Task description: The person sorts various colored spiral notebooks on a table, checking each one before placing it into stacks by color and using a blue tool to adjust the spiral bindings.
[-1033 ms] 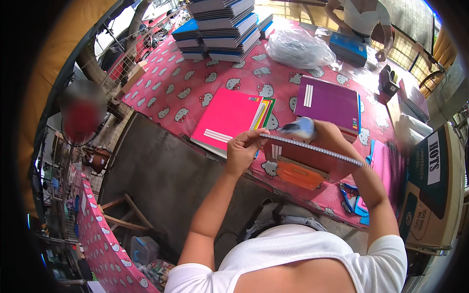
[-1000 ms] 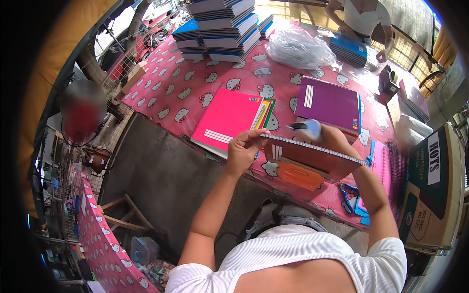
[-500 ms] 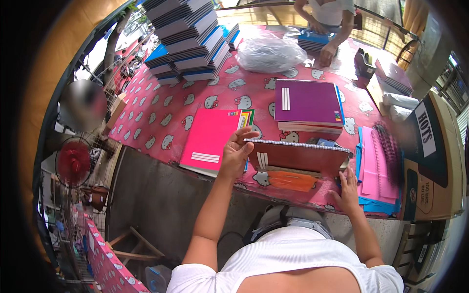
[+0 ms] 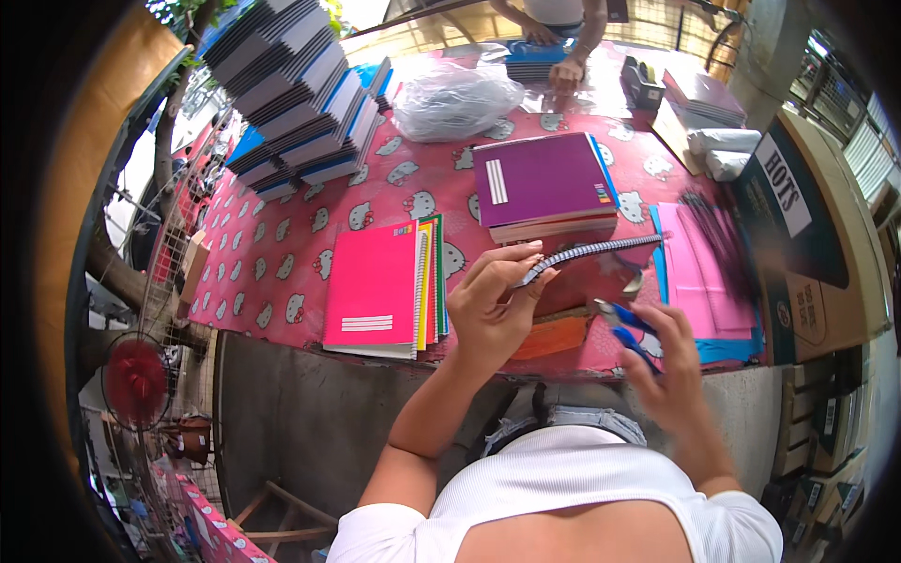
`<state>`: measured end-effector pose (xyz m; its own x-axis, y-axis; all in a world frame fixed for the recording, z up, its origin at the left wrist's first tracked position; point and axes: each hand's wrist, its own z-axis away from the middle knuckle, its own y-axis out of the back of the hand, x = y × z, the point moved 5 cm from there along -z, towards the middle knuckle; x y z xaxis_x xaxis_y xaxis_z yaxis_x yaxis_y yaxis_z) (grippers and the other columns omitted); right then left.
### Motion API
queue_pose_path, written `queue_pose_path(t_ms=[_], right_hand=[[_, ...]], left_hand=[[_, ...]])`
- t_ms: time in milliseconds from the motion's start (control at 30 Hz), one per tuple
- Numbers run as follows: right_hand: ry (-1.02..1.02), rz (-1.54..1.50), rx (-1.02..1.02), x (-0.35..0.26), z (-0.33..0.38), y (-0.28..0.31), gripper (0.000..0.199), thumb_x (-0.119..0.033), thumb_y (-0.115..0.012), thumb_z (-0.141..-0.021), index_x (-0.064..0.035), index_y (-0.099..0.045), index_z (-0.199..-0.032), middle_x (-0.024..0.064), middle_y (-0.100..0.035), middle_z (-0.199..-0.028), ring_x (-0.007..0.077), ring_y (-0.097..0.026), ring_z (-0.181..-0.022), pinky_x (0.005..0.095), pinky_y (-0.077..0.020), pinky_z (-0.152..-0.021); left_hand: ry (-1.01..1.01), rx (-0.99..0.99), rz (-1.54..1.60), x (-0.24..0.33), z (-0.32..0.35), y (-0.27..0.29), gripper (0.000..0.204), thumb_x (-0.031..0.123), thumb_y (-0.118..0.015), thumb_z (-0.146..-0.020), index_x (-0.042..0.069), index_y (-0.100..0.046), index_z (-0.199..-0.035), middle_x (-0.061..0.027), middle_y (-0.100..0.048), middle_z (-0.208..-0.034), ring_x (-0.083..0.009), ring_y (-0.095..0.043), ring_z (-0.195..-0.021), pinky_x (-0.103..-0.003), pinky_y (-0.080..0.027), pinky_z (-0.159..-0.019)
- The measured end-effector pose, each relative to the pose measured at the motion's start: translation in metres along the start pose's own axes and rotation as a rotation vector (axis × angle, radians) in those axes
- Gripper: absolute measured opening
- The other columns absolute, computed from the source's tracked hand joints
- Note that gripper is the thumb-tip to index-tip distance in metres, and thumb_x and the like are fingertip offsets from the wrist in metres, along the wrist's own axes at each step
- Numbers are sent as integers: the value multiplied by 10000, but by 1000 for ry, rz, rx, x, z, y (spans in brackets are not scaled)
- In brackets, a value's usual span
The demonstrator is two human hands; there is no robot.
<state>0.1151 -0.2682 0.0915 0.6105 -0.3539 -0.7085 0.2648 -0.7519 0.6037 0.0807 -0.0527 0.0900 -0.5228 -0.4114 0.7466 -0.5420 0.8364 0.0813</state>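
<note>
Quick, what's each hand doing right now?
Left hand: closed, holding a spiral notebook by its coiled edge.
Right hand: holding blue-handled pliers.

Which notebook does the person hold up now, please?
The held-up notebook, coil uppermost, has its end in the left hand; the pink notebook and the purple notebook lie flat, untouched.
</note>
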Motion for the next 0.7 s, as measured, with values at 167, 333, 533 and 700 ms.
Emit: queue_pose_path(t_ms=[167, 333, 533, 700], right_hand=[[147, 49, 61, -26, -20, -8, 539, -146, -678, -771, -3, -488, -1256, 197, -504, -1111, 354, -510, -1003, 443, -413, -867], [176, 12, 28, -27, -24, -8, 486, -170, -673, -795, 14, -517, -1217, 183, -538, -1053, 312, -550, -915, 394, -454, -788], [-595, -1159, -589, 30, -28, -40, 374, -292, -544, -941, 22, -575, -1143, 88, -641, -949, 153, -609, -733, 278, -478, -671], [-353, -767, -388, 32, -13, -36, 356, -274, -565, -934, -3, -559, -1165, 77, -565, -1085, 152, -567, -976, 306, -474, -784]], left_hand=[[-184, -38, -59, 17, -3, -14, 174, -130, -702, -736, -55, -602, -857, -219, -640, -1021, -208, -667, -902, -280, -577, -763], [-166, -38, -78, 17, -4, -13, 187, -133, -710, -725, -54, -617, -867, -215, -649, -1000, -213, -673, -884, -283, -580, -753], [-165, -42, -37, 11, -4, -12, 178, -158, -684, -730, -45, -619, -851, -212, -653, -988, -211, -679, -862, -277, -587, -720], [203, 183, -181, -8, -29, 37, 147, 37, -763, -748, 47, -688, -874, -13, -683, -828, -60, -592, -699, -218, -470, -627]])
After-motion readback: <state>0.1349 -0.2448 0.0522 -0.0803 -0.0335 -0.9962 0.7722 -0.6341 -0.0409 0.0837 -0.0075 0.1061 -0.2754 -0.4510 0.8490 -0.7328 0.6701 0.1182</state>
